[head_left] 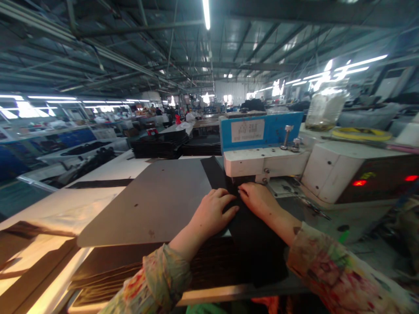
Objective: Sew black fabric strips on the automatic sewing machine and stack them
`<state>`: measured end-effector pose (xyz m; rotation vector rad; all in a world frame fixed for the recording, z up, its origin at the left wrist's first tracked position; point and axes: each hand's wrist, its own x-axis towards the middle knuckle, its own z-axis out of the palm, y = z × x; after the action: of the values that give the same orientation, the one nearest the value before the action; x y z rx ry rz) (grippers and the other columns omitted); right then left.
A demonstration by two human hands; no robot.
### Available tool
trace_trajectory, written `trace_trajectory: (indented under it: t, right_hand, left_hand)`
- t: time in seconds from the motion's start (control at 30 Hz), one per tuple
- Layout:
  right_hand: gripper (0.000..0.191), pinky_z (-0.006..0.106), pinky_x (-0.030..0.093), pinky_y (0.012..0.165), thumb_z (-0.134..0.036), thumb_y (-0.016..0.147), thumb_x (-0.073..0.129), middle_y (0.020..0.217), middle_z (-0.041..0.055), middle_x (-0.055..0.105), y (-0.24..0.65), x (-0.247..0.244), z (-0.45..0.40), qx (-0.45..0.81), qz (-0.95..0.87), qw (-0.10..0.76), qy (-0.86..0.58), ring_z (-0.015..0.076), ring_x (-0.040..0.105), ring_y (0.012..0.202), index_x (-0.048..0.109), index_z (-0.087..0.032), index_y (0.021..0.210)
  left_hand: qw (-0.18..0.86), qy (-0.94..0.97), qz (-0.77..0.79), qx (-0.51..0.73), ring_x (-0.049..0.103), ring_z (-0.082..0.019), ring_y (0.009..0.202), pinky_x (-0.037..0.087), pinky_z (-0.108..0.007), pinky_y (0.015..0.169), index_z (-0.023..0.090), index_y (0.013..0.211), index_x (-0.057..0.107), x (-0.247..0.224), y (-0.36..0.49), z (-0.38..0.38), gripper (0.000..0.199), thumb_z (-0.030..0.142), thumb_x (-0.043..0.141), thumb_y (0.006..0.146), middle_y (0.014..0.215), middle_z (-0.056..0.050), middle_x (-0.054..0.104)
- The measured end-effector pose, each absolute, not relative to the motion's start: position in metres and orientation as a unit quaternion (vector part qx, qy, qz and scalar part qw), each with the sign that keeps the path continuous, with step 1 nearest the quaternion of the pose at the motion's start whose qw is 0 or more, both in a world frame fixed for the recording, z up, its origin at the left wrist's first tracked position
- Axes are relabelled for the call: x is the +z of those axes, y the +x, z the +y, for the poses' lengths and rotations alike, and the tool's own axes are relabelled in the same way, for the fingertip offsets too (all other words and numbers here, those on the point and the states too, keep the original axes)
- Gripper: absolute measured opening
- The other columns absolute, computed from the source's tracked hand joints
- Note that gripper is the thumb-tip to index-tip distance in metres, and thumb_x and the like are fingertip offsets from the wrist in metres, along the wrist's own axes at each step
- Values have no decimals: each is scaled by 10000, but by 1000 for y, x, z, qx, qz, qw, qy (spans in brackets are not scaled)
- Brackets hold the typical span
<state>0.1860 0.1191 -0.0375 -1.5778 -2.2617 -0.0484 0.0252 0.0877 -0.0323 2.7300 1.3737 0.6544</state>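
A long black strip of sheet material [258,244] runs under the head of a blue and white bench machine [252,162] and hangs over the table's near edge. My left hand [214,211] rests on the strip's left side, fingers bent and thumb apart. Close to the machine head, my right hand [258,198] has its fingertips pinched together at the strip. Exactly what sits under the machine head is hidden by dark material and my fingers. Left of my hands lies a smooth grey plate [153,196] with a rounded corner.
A stack of dark sheets [160,144] lies behind the plate; brown layered sheets [108,270] are below it. At the right stand a control box [353,174] with red digits, a clear plastic jar [325,109] and a yellow ring [362,134]. Distant people and benches fill the hall.
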Motion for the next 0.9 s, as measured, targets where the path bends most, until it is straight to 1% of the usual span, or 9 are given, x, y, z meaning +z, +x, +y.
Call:
trace_trajectory:
  t: [0.23,0.33,0.47,0.63,0.9]
  right_hand:
    - [238,249,403,670,-229,829,393,884,60,654,186,-38,119,-25,-803,192,-563,172,598,792,617,-179,892]
    - [241,257,405,682,-228,832,389,898,64,652,186,-38,118,-22,-803,189,-565,179,598,806,615,-177,898]
    - [234,246,398,704,-222,836,392,906,64,648,186,-36,118,-17,-803,182,-567,167,593,821,609,-177,912]
    - [227,248,392,677,-226,840,387,854,58,649,185,-35,116,-24,-804,177,-567,166,593,787,608,-178,859]
    - [245,251,388,656,-228,845,367,827,54,646,185,-37,116,-38,-808,184,-558,165,596,760,605,-176,819]
  left_hand:
    - [7,874,439,208,483,-176,910,405,-318,834,211,1022,574,-32,25,88,296,381,436,823,1010,-46,538]
    - [8,874,438,210,484,-176,915,403,-321,840,218,1026,574,-33,25,88,294,379,438,822,1008,-45,539]
    - [7,873,438,212,483,-178,922,399,-321,850,217,1028,576,-33,25,89,297,381,443,819,1011,-46,540]
    - [8,872,442,210,485,-179,918,401,-317,848,217,1024,578,-32,24,88,298,384,440,820,1009,-46,539]
    - [8,872,442,207,481,-180,918,399,-318,846,218,1034,572,-32,25,89,306,390,433,823,1021,-47,532]
